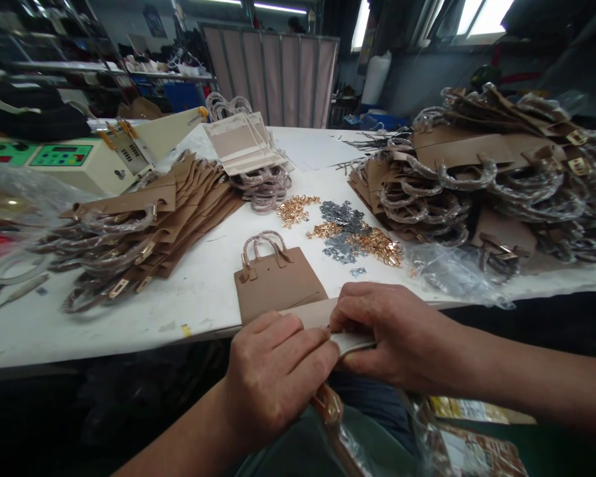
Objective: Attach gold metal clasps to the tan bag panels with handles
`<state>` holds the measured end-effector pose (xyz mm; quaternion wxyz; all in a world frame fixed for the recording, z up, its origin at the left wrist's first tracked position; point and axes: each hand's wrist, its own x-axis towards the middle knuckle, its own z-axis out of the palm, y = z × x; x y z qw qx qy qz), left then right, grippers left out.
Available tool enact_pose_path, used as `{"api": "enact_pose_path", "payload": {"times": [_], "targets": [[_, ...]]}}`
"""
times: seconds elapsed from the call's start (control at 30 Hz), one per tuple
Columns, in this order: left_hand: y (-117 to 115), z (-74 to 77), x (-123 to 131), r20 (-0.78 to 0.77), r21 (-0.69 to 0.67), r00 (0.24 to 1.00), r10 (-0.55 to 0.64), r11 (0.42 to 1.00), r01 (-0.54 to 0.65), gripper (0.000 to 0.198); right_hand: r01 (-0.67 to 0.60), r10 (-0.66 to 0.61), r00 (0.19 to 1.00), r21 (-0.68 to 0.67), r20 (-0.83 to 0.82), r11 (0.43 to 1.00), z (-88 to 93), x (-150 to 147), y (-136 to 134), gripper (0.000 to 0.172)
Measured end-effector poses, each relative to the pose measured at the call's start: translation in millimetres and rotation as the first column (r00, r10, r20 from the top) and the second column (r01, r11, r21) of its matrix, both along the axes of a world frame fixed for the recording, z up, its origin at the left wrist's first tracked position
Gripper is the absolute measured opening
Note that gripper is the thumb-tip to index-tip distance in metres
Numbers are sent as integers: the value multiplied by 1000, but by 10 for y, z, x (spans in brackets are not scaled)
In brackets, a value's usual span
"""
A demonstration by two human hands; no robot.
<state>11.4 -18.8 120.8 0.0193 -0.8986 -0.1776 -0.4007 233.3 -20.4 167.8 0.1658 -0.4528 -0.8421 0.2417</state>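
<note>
Close to the table's front edge, my left hand (283, 371) is closed over a tan leather bag panel (312, 313). My right hand (377, 324) pinches the same panel, its fingertips almost meeting those of the left; what lies between the tips is hidden. A pale folded edge of the panel shows under the right fingers. Below the hands hangs a plastic-wrapped strap with gold hardware (330, 407). Just beyond, a flat tan bag panel with two wrapped handles (278, 281) lies on the table.
Gold clips (382, 246) and grey metal plates (345, 215) lie loose mid-table. Tan panels with wrapped handles are heaped at left (179, 205) and right (477, 159). A clear plastic bag (451, 268) sits near the right pile; a cream machine (99, 165) stands back left.
</note>
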Motion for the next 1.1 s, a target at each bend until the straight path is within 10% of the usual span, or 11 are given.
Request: {"api": "enact_pose_path", "payload": {"times": [1.1], "targets": [[-64, 81, 29, -40, 13, 999, 31, 999, -30, 10, -105, 27, 958, -262, -284, 959, -40, 21, 61, 24]]}}
